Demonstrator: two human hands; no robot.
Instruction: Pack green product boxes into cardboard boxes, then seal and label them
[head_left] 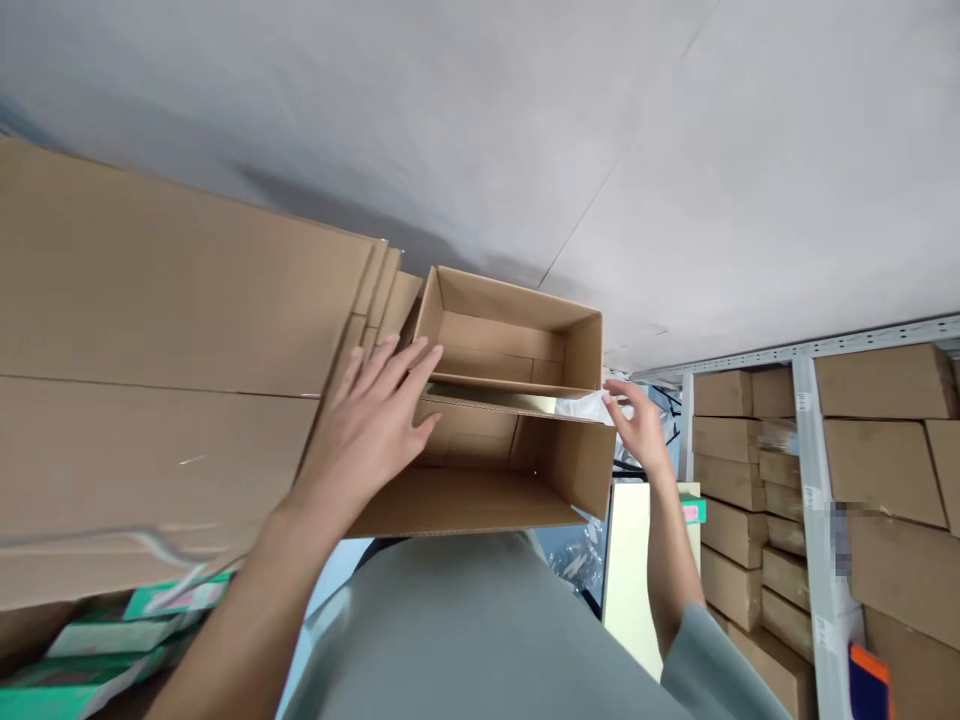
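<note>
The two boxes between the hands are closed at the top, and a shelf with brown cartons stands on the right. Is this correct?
Not quite: the boxes are open, not closed. The head view shows the inside of both the far box and the near box. The shelf with brown cartons is indeed on the right.

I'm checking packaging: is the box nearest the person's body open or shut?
Open: the near box has an uncovered mouth, with its inside plainly visible.
</note>
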